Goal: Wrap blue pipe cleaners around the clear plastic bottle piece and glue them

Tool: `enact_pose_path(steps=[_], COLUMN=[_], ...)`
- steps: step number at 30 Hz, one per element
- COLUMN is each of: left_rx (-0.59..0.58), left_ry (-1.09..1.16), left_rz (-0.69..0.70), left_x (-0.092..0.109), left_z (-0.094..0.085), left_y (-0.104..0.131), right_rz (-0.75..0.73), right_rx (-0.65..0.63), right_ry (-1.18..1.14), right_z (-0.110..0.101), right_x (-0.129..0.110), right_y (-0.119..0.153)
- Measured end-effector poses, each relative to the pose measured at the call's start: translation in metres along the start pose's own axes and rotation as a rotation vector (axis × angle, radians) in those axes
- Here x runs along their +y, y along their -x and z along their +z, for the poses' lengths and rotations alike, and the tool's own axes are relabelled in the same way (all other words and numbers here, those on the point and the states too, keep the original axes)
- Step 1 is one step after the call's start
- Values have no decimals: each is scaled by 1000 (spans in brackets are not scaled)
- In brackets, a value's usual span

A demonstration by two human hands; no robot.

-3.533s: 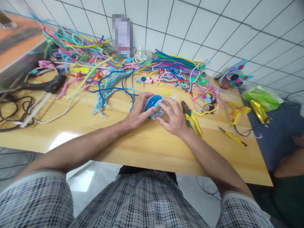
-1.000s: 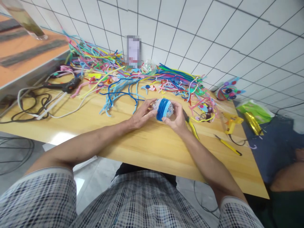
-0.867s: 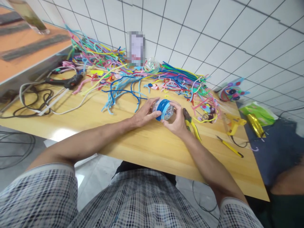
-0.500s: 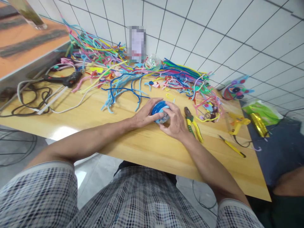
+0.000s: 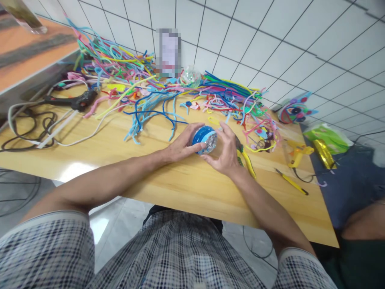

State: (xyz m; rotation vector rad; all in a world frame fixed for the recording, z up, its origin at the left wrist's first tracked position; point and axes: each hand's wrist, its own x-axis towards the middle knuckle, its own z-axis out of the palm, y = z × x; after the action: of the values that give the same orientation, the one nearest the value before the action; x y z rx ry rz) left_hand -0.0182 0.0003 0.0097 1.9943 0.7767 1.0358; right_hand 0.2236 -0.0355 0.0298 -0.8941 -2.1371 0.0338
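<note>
At frame centre, your left hand (image 5: 180, 146) and right hand (image 5: 225, 154) clasp the clear glittery ball wrapped in blue pipe cleaner (image 5: 204, 139) between them, just above the wooden table (image 5: 168, 180).

Pliers (image 5: 245, 154) (half hidden behind right hand (image 5: 224, 154))

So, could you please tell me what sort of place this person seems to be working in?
Probably a craft workbench, at home or in a small workshop. A wooden table against a white tiled wall carries a heap of coloured pipe cleaners, a glue gun and pliers.
</note>
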Motion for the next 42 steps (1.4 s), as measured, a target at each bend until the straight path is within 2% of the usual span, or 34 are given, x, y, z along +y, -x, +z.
enact_pose_path(steps=[4, 6, 8, 16, 23, 42], left_rx=[20, 22, 21, 17, 0, -39], left_ry=[15, 22, 15, -36, -45, -43], left_rz=[-21, -11, 13, 143, 175, 190], left_x=[2, 2, 1, 0, -1, -4], left_z=[2, 3, 3, 2, -1, 2], left_y=[0, 0, 0, 0, 1, 3], right_rz=[166, 252, 276, 106, 126, 78], right_rx=[198, 189, 133, 82, -18, 40], right_ry=[19, -11, -38, 41, 33, 52], right_z=[-18, -21, -17, 12, 10, 15], right_x=[-15, -20, -23, -13, -13, -12], right_y=[-9, -9, -4, 23, 26, 27])
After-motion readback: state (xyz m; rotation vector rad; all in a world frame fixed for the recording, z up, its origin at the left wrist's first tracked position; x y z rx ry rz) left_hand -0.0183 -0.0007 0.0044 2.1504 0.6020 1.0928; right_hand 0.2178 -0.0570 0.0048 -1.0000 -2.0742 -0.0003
